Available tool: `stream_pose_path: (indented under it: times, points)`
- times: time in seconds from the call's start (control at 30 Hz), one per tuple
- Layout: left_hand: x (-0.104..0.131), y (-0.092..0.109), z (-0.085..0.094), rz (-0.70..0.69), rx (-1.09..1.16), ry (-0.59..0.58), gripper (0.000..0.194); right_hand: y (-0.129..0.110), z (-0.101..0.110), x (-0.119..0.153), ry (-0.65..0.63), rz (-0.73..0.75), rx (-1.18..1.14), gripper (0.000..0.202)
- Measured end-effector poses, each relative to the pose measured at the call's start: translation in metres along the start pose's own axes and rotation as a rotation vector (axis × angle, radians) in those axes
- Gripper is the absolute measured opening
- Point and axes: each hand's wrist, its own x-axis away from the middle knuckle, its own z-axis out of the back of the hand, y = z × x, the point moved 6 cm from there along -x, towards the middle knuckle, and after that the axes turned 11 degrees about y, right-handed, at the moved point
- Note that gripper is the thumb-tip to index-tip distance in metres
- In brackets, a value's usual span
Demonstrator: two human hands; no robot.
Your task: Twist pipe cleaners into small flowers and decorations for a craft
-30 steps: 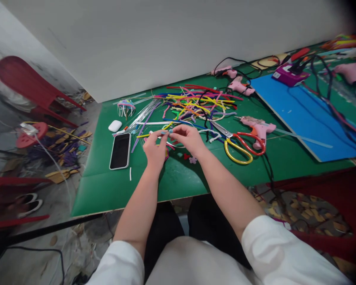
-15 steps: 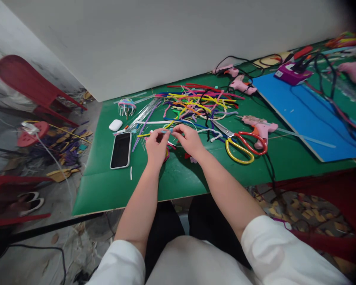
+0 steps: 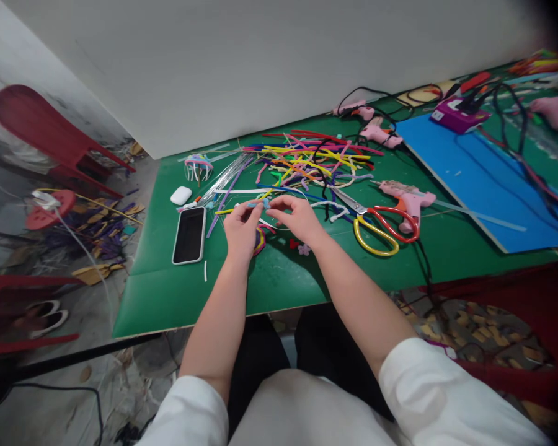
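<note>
Pinching a blue piece (image 3: 265,202), the left hand (image 3: 240,233) has shifted slightly leftward beside the right hand (image 3: 301,219) (grip unclear).

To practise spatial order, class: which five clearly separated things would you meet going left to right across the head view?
Phone, left hand, right hand, scissors, purple box.

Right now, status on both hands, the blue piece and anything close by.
Left hand holding small blue piece. Right hand right up beside it, grip unclear. Scissors lying to the right, apart from both hands.
</note>
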Motion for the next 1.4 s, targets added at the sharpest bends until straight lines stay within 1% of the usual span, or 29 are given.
stream_pose_path:
  times: [0.13, 0.23, 0.37, 0.5, 0.67, 0.7, 0.77, 0.9, 0.97, 1.03, 1.17, 1.27, 1.33, 1.4]
  points:
    - [0.002, 0.000, -0.002, 0.012, 0.020, -0.005, 0.013, 0.004, 0.000, 0.001, 0.020, -0.108, -0.141, 0.021]
    - [0.002, 0.000, -0.003, 0.018, 0.017, -0.013, 0.013, 0.004, -0.001, 0.001, 0.018, -0.113, -0.152, 0.019]
    - [0.001, -0.001, -0.002, 0.015, -0.017, -0.030, 0.014, 0.001, -0.002, 0.001, -0.001, -0.019, -0.060, 0.017]
    - [0.001, -0.002, -0.001, 0.010, -0.101, -0.043, 0.016, -0.002, 0.001, 0.001, 0.022, 0.060, 0.055, 0.014]
    - [0.001, -0.003, -0.002, -0.008, -0.124, -0.050, 0.014, -0.012, 0.002, 0.002, 0.046, 0.259, 0.239, 0.009]
    - [0.001, -0.003, -0.002, -0.006, -0.118, -0.053, 0.013, -0.013, 0.002, 0.002, 0.053, 0.271, 0.248, 0.009]
    - [0.002, -0.003, -0.002, 0.003, -0.099, -0.051, 0.014, -0.011, 0.004, 0.001, 0.051, 0.212, 0.191, 0.009]
    - [0.003, -0.003, -0.003, 0.016, -0.074, -0.057, 0.016, -0.001, 0.003, 0.000, 0.011, -0.038, -0.059, 0.017]
    - [0.003, -0.002, -0.004, -0.005, -0.084, -0.065, 0.015, 0.001, 0.003, 0.000, 0.020, -0.081, -0.109, 0.018]
    - [0.003, 0.000, -0.004, -0.029, -0.089, -0.060, 0.014, 0.002, 0.003, -0.001, 0.039, -0.077, -0.110, 0.015]
    - [0.003, 0.001, -0.003, -0.038, -0.076, -0.035, 0.026, 0.003, 0.002, -0.001, 0.042, -0.083, -0.115, 0.013]
    - [0.005, 0.006, -0.001, -0.098, -0.089, 0.001, 0.030, 0.003, 0.002, -0.001, 0.028, -0.088, -0.087, 0.013]
    - [0.005, 0.007, 0.001, -0.119, -0.084, 0.030, 0.032, 0.001, 0.001, 0.000, 0.021, -0.059, -0.042, 0.013]
    - [0.006, 0.005, 0.001, -0.111, -0.067, 0.038, 0.034, -0.002, 0.001, 0.000, 0.019, -0.010, 0.003, 0.014]
